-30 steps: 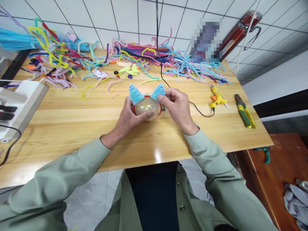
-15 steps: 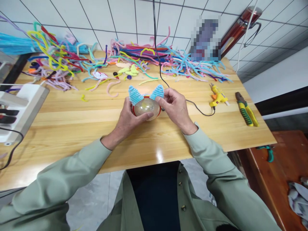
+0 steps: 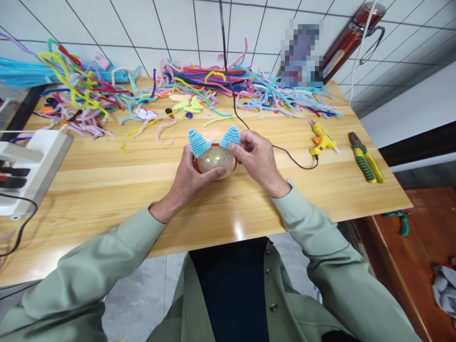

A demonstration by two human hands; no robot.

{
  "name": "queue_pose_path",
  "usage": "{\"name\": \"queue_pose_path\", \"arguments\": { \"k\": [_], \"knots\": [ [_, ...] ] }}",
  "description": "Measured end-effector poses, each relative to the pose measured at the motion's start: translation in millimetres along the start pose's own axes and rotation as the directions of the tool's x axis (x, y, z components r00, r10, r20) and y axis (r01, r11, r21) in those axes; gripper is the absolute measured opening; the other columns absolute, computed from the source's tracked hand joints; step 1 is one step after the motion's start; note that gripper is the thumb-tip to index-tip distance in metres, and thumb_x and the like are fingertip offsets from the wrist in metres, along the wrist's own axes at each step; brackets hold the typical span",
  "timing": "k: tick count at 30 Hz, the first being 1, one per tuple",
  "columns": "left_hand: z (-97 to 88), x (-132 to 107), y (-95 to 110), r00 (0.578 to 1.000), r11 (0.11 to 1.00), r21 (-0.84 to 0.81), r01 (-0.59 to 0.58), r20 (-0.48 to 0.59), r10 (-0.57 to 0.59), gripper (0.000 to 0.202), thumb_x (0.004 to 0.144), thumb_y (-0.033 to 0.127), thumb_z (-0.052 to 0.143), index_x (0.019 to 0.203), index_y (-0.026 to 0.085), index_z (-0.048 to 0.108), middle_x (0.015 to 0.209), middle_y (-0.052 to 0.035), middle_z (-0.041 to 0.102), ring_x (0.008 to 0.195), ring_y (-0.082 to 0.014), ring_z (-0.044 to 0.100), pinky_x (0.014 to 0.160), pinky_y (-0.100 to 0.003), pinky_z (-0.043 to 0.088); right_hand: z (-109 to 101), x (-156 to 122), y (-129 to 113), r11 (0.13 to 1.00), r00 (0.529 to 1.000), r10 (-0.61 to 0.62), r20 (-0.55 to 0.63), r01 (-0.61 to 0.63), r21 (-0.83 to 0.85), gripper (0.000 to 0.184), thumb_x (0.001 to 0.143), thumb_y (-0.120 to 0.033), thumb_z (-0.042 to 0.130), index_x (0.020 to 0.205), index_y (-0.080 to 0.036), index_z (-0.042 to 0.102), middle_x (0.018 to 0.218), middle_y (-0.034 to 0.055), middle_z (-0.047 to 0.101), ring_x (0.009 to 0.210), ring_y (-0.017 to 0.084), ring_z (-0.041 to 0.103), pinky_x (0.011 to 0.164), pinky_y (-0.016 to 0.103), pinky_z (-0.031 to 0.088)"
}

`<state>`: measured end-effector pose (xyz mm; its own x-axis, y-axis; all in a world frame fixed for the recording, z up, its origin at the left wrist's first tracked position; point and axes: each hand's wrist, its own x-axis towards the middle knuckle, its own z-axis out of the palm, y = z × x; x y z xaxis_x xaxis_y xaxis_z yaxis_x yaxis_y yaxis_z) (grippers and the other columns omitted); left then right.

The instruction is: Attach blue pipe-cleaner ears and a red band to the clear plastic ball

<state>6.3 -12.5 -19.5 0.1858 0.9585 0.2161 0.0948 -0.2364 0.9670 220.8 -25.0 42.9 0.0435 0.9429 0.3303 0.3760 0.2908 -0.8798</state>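
Head view: held a clear, rounded shell [image 3: 214, 159] with a red rim [image 3: 235, 165] at the middle of a wooden counter [image 3: 107, 190], with contact beneath impossible to tell. Taking the shell as the clock's centre, gripped it from 8 o'clock with the left hand [image 3: 190, 178], laying the thumb across the near face and curving the other fingers round the side, tips hidden. Pinched the right blue ear-shaped piece [image 3: 230, 137], at 1 o'clock on the shell, between narrowed thumb and fingers of the right hand [image 3: 259, 161], reaching in from 3 o'clock. Showed the left blue ear-shaped piece [image 3: 198, 144] at 11 o'clock, tilted outward, just beside the left hand. Took in a yellow glue gun [image 3: 324, 141] at 3 o'clock, trailing a black cable [image 3: 297, 165] toward the right hand, and green-and-yellow pliers [image 3: 366, 161] farther out. Captured multicoloured fuzzy stems heaped at 10 o'clock [image 3: 81, 95], 12 o'clock [image 3: 213, 76] and between 1 and 2 [image 3: 281, 99], plus a white power strip [image 3: 42, 164] well apart at 9.
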Motion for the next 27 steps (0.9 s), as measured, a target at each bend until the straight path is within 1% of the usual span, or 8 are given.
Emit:
{"name": "queue_pose_path", "arguments": {
  "k": [3, 7, 12, 15, 18, 22, 24, 27],
  "knots": [
    [-0.7, -0.6, -0.4, 1.0, 1.0, 0.002, 0.0, 0.005, 0.0, 0.091, 0.064, 0.07, 0.104, 0.127, 0.026, 0.057, 0.129, -0.0078, 0.071, 0.127, -0.0338, 0.072, 0.116, -0.053, 0.058, -0.7, 0.2, -0.7, 1.0, 1.0, 0.004, 0.005, -0.004, -0.006, 0.035, 0.096, -0.048, 0.08, 0.079, -0.025, 0.061, 0.073, -0.0031, 0.052, 0.072, 0.016, 0.045, 0.068, 0.033, 0.039],
    [-1.2, -0.5, -1.8, 1.0, 1.0, 0.007, -0.003, 0.01, 0.003, 0.091, 0.064, 0.071, 0.104, 0.128, 0.025, 0.057, 0.129, -0.0083, 0.071, 0.127, -0.034, 0.072, 0.117, -0.053, 0.058, -1.5, 0.5, -0.9, 1.0, 1.0, -0.026, 0.01, 0.026, 0.008, 0.037, 0.097, -0.047, 0.08, 0.077, -0.024, 0.059, 0.073, -0.0036, 0.051, 0.071, 0.015, 0.044, 0.069, 0.033, 0.04],
    [-0.5, 0.8, -1.1, 1.0, 1.0, -0.001, -0.001, -0.007, 0.001, 0.093, 0.063, 0.075, 0.103, 0.128, 0.026, 0.058, 0.129, -0.0081, 0.072, 0.127, -0.0343, 0.073, 0.115, -0.053, 0.06, -2.7, 0.8, -0.9, 1.0, 1.0, -0.003, 0.028, 0.003, 0.001, 0.039, 0.098, -0.052, 0.08, 0.078, -0.025, 0.06, 0.072, -0.0031, 0.051, 0.072, 0.016, 0.045, 0.068, 0.033, 0.039],
    [0.0, 0.7, 0.3, 1.0, 1.0, -0.016, 0.005, 0.0, -0.005, 0.092, 0.063, 0.074, 0.103, 0.127, 0.026, 0.058, 0.129, -0.0084, 0.072, 0.128, -0.0344, 0.073, 0.117, -0.054, 0.059, -3.4, 0.2, -1.4, 1.0, 0.999, -0.001, 0.044, 0.0, 0.032, 0.037, 0.096, -0.054, 0.082, 0.082, -0.025, 0.063, 0.074, -0.0031, 0.052, 0.072, 0.016, 0.046, 0.068, 0.033, 0.041],
    [-0.2, -0.3, 0.8, 1.0, 1.0, -0.017, 0.008, 0.021, -0.007, 0.092, 0.064, 0.07, 0.104, 0.129, 0.026, 0.057, 0.132, -0.0097, 0.071, 0.128, -0.0346, 0.073, 0.117, -0.055, 0.059, -4.0, 0.1, -2.3, 0.997, 0.999, 0.016, 0.051, -0.02, 0.078, 0.039, 0.092, -0.061, 0.087, 0.091, -0.027, 0.067, 0.079, -0.0021, 0.058, 0.073, 0.017, 0.048, 0.07, 0.034, 0.045],
    [-1.0, -0.9, 0.1, 1.0, 1.0, -0.017, 0.016, 0.026, -0.015, 0.091, 0.064, 0.068, 0.105, 0.13, 0.026, 0.057, 0.135, -0.0102, 0.071, 0.129, -0.035, 0.072, 0.117, -0.055, 0.058, -5.0, 2.8, -3.1, 0.98, 0.997, 0.07, 0.037, -0.076, 0.183, 0.052, 0.088, -0.076, 0.085, 0.102, -0.028, 0.07, 0.089, 0.0, 0.067, 0.08, 0.018, 0.056, 0.074, 0.034, 0.051],
    [-1.3, -0.7, 0.2, 1.0, 1.0, -0.012, 0.016, 0.02, -0.016, 0.092, 0.063, 0.069, 0.105, 0.129, 0.026, 0.057, 0.134, -0.0099, 0.071, 0.128, -0.035, 0.072, 0.116, -0.055, 0.059, -5.2, 4.8, -3.1, 0.97, 0.996, 0.078, 0.034, -0.084, 0.227, 0.057, 0.086, -0.081, 0.083, 0.101, -0.027, 0.07, 0.091, 0.0003, 0.069, 0.083, 0.018, 0.06, 0.076, 0.034, 0.054],
    [-1.4, -0.5, 1.5, 1.0, 1.0, 0.009, -0.004, 0.016, 0.004, 0.09, 0.064, 0.07, 0.104, 0.128, 0.026, 0.058, 0.131, -0.0088, 0.071, 0.127, -0.0345, 0.072, 0.115, -0.054, 0.059, -5.0, 6.7, -3.4, 0.966, 0.997, 0.071, 0.038, -0.078, 0.246, 0.059, 0.086, -0.083, 0.082, 0.094, -0.025, 0.07, 0.088, 0.0002, 0.07, 0.083, 0.017, 0.063, 0.075, 0.033, 0.055]
  ]
}}
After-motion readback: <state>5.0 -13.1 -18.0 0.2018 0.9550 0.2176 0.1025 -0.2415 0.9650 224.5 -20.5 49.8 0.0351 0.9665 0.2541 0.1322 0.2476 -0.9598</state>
